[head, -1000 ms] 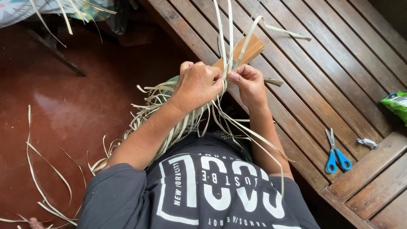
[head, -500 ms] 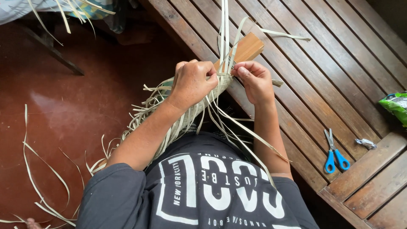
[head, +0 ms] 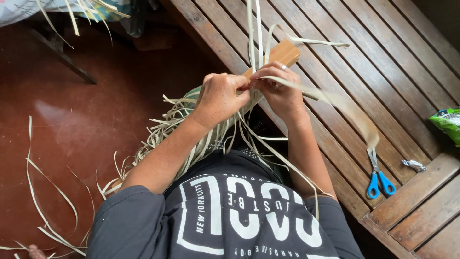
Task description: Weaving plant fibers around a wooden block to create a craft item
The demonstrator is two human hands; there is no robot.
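The right hand [head: 280, 93] has swung one pale flat leaf strip [head: 335, 100] rightward; left hand [head: 221, 96] fingers clamp the woven bundle [head: 201, 139]. Keep that strip taut.

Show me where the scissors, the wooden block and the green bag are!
scissors [head: 381, 180]: head view, on the blue handles.
wooden block [head: 283, 52]: head view, on its top face.
green bag [head: 448, 122]: head view, on its crinkled front.

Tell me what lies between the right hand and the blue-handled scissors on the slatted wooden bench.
In the head view, a pale leaf strip, blurred, runs from the right hand toward the scissors; beneath it only bare bench slats.
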